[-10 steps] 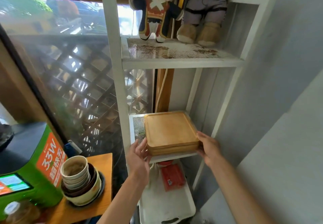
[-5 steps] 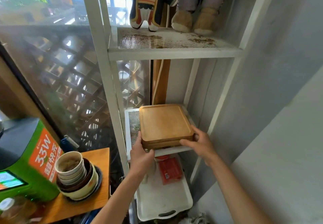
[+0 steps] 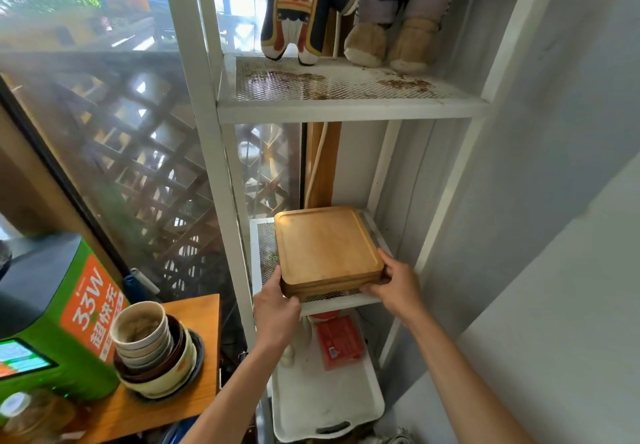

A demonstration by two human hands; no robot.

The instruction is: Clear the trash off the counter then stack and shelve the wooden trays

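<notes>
A stack of square wooden trays (image 3: 325,247) lies on the middle mesh shelf (image 3: 343,301) of a white metal rack. My left hand (image 3: 275,305) grips the stack's front left corner from below. My right hand (image 3: 394,280) holds the front right corner, fingers along the right edge. The stack's front edge overhangs the shelf front slightly.
Two plush dolls (image 3: 346,10) stand on the upper shelf. Below, a white plastic tray (image 3: 325,405) holds a red packet (image 3: 341,341). At left, stacked bowls and cups (image 3: 156,350) and a green machine (image 3: 52,322) sit on a wooden counter (image 3: 166,409). A grey wall closes the right side.
The tray stack has slid farther back onto the middle shelf, with both hands following at its front corners. My view has dropped and shifted slightly.
</notes>
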